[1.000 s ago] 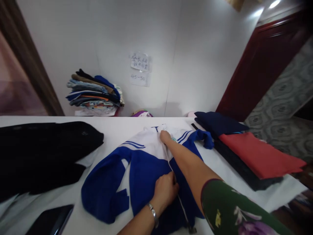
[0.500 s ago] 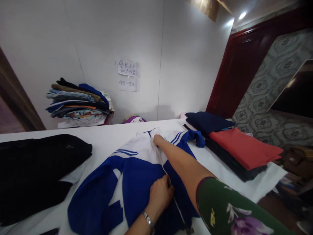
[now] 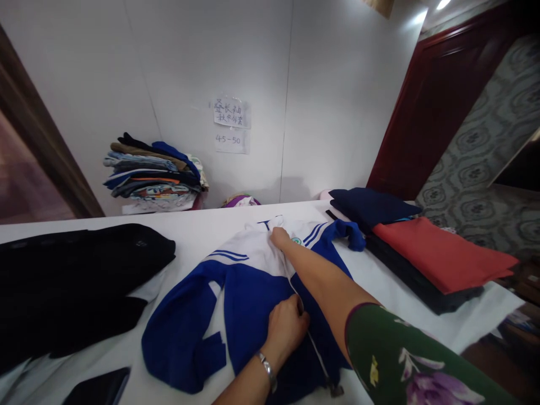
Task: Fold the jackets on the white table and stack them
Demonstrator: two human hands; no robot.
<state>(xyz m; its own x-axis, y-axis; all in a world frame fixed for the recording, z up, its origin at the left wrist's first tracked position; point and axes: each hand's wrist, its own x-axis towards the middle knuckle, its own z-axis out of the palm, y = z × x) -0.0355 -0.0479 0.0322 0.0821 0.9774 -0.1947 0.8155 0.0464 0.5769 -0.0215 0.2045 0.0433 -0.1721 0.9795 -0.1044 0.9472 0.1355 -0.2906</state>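
Note:
A blue and white zip-up jacket (image 3: 248, 298) lies front up on the white table, its collar pointing to the far side. My right hand (image 3: 279, 238) is closed at the top of the front zip, just below the collar. Lower down, my left hand (image 3: 287, 325), with a silver bracelet at the wrist, is closed on the zip edge around the middle of the front. One jacket sleeve bends down to the left; the other reaches out to the right. My right forearm crosses over part of the jacket's right side.
A black garment (image 3: 76, 281) covers the table's left side, with a dark phone-like object (image 3: 99, 388) near the front edge. Folded navy, red and black clothes (image 3: 442, 253) are stacked at right. Behind the table stands a clothes pile (image 3: 156, 174). Paper signs (image 3: 232, 126) hang on the wall.
The view has shifted slightly, so everything sits further right in the picture. Both hands stay closed at about the same places on the jacket. More of the dark phone-like object shows.

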